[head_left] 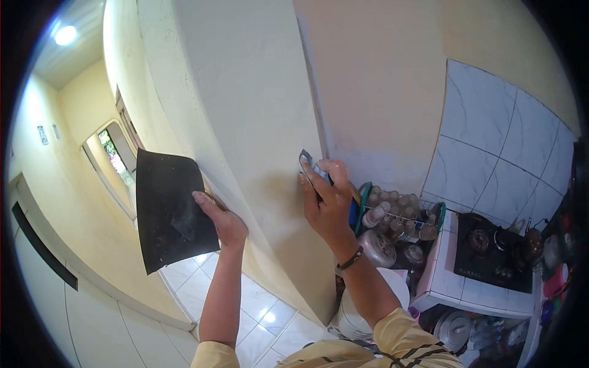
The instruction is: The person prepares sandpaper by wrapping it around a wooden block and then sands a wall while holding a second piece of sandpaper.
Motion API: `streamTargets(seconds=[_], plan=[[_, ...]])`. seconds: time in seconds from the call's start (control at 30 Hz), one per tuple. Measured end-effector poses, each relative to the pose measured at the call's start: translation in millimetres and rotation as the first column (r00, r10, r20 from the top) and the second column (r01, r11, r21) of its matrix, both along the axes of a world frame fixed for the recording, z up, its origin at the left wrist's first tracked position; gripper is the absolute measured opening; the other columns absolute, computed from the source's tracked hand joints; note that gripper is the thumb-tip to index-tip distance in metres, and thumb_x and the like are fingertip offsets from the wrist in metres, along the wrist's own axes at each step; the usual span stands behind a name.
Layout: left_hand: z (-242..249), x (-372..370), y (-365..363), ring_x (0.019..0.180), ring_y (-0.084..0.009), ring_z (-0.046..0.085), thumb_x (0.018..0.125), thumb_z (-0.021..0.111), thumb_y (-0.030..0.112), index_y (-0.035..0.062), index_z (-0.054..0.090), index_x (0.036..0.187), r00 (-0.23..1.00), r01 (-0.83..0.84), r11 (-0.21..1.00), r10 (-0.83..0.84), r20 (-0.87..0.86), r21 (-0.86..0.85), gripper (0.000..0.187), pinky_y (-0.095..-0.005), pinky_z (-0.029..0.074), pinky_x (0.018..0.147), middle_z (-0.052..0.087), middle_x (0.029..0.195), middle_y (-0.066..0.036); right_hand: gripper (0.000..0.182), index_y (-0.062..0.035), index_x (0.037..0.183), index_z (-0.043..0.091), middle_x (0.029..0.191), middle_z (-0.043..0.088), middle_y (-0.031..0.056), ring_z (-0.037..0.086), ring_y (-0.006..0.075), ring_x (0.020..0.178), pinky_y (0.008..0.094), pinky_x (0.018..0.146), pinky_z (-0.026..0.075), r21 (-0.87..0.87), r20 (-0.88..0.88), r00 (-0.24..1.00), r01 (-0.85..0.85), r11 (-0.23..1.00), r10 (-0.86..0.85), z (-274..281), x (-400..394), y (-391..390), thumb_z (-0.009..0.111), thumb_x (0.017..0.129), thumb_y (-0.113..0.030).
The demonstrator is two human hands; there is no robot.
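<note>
Here: left hand (222,222) grip pinching flat dark board (170,208); right hand (328,205) grip clamping thin metal scraper (311,167) against smooth plaster wall (257,122).

Cream plastered wall corner (257,122) runs floor to ceiling; take it as landmark. Right of it, grey-white marble wall tiles (497,141). Below those tiles, a black gas stove (491,251) on a white tiled counter (442,282), kettle-like pot (531,242) on the stove's right side. Between the corner and the stove, a rack of clear bottles (399,211) with a green rim. Below the counter, a metal pot lid (454,330). Left of the corner, white floor tiles (257,313), a doorway (116,159) further back, ceiling lamp (65,35) lit above.
</note>
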State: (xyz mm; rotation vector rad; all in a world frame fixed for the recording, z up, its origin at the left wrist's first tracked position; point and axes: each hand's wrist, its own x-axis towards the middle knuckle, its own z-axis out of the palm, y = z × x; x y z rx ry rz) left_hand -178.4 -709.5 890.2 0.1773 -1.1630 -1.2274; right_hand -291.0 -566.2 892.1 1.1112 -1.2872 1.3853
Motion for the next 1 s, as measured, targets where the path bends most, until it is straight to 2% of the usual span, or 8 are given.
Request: streamTargets(seconds=[0.1, 0.2, 0.4, 0.5, 0.57, 0.73, 0.9, 1.0], plan=[[1.4, -1.0, 3.4, 0.136, -0.0197, 0.030, 0.107, 0.025, 0.039, -0.0022, 0.017, 0.149, 0.999, 0.013, 1.000, -0.012, -0.037, 0.017, 0.060, -0.0306, 0.022, 0.114, 0.026, 0.151, -0.012, 0.034, -0.0047, 0.115, 0.066, 0.095, 0.056, 0.0100, 0.053, 0.0275, 0.088, 0.0390, 0.077, 0.037, 0.005, -0.001, 1.000, 0.001, 1.000, -0.001, -3.4, -1.6, 0.8, 0.068, 0.081, -0.003], [-2.9, 2.0, -3.4, 0.137, -0.0205, 0.027, 0.101, 0.024, 0.060, -0.0060, 0.022, 0.147, 0.992, -0.053, 0.998, 0.057, 0.111, -0.044, 0.080, -0.0304, 0.020, 0.115, 0.024, 0.152, -0.014, 0.033, -0.0049, 0.115, 0.066, 0.096, 0.056, 0.0107, 0.053, 0.0282, 0.088, 0.0395, 0.077, 0.037, -0.002, 0.015, 1.000, 0.007, 1.000, -0.007, -18.6, 5.1, 1.4, 0.068, 0.081, -0.004], [-5.7, -1.2, -4.6, 0.138, -0.0208, 0.026, 0.101, 0.024, 0.060, -0.0049, 0.021, 0.148, 0.996, -0.037, 0.999, 0.039, 0.075, -0.033, 0.080, -0.0301, 0.020, 0.115, 0.023, 0.153, -0.013, 0.033, -0.0040, 0.114, 0.067, 0.094, 0.055, 0.0091, 0.052, 0.0269, 0.088, 0.0387, 0.078, 0.036, 0.033, 0.000, 0.999, 0.035, 0.999, -0.035, 1.9, -2.2, 3.0, 0.068, 0.082, -0.003], [2.0, 0.2, 4.1, 0.138, -0.0212, 0.026, 0.101, 0.024, 0.060, -0.0048, 0.020, 0.148, 0.999, 0.034, 0.999, -0.034, 0.011, -0.009, 0.081, -0.0299, 0.019, 0.115, 0.023, 0.153, -0.013, 0.032, -0.0044, 0.114, 0.067, 0.095, 0.056, 0.0096, 0.052, 0.0270, 0.089, 0.0392, 0.078, 0.036, 0.039, 0.004, 0.999, 0.037, 0.999, -0.037, -16.6, 1.9, 3.5, 0.067, 0.082, -0.004], [-9.8, -2.8, -7.4, 0.138, -0.0211, 0.026, 0.100, 0.024, 0.061, -0.0048, 0.020, 0.148, 0.991, -0.085, 0.996, 0.086, 0.106, -0.022, 0.081, -0.0299, 0.019, 0.115, 0.022, 0.154, -0.013, 0.032, -0.0048, 0.114, 0.067, 0.095, 0.055, 0.0096, 0.052, 0.0270, 0.089, 0.0395, 0.078, 0.036, 0.040, -0.002, 0.999, 0.035, 0.999, -0.035, -16.7, 3.3, 5.5, 0.067, 0.082, -0.004], [0.4, 0.4, 2.6, 0.139, -0.0213, 0.025, 0.100, 0.023, 0.063, -0.0052, 0.019, 0.148, 0.994, -0.018, 1.000, 0.015, 0.111, 0.025, 0.084, -0.0299, 0.018, 0.115, 0.020, 0.154, -0.013, 0.034, -0.0053, 0.116, 0.067, 0.093, 0.054, 0.0081, 0.051, 0.0258, 0.087, 0.0390, 0.077, 0.035, 0.040, -0.016, 1.000, 0.022, 0.999, -0.021, -1.9, -3.3, 5.6, 0.067, 0.082, -0.003], [6.8, 2.6, 10.2, 0.139, -0.0223, 0.024, 0.099, 0.020, 0.064, -0.0056, 0.017, 0.149, 0.991, -0.038, 0.999, 0.037, 0.129, 0.005, 0.086, -0.0304, 0.018, 0.115, 0.020, 0.154, -0.014, 0.035, -0.0057, 0.117, 0.066, 0.093, 0.055, 0.0093, 0.052, 0.0270, 0.088, 0.0395, 0.077, 0.036, 0.076, 0.051, 0.999, 0.002, 0.997, -0.006, -34.7, 11.3, 6.3, 0.066, 0.082, -0.004], [2.9, 2.8, 5.4, 0.139, -0.0227, 0.024, 0.099, 0.019, 0.065, -0.0059, 0.016, 0.149, 0.979, -0.058, 0.998, 0.063, 0.196, -0.027, 0.086, -0.0307, 0.018, 0.115, 0.021, 0.154, -0.015, 0.035, -0.0057, 0.117, 0.066, 0.094, 0.055, 0.0090, 0.052, 0.0267, 0.088, 0.0393, 0.077, 0.036, 0.049, 0.026, 1.000, 0.010, 0.999, -0.011, -25.9, 8.9, 3.8, 0.066, 0.082, -0.004]])
